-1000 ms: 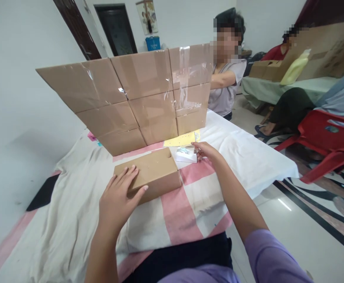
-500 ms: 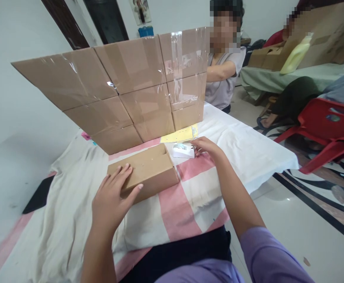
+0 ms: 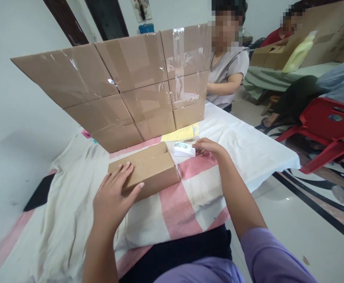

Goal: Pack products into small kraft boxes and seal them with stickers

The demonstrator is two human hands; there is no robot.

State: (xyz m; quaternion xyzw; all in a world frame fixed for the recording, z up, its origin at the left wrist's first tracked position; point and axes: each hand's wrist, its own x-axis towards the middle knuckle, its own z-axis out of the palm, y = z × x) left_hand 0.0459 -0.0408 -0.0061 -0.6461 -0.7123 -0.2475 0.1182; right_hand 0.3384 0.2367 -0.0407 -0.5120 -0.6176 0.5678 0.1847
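A closed brown cardboard box lies on the cloth in front of me. My left hand rests at its left end, fingers spread flat on the lid and thumb against the front side. Just right of the box stands a small white tape dispenser with a roll of clear, bluish tape. At the dispenser's right end is my right hand, thumb and forefinger pinched together and the other fingers curled under. Whatever lies between those fingertips is too small to make out.
A tall cardboard divider, patched with clear tape, stands behind the box. A yellow paper strip lies at its foot. Across the table is another person. A red chair and a pale yellow bottle are at the right.
My right hand has shifted very slightly at the dispenser's end, its fingers closer together. My left hand and the box stay put. The person across has lowered a forearm.
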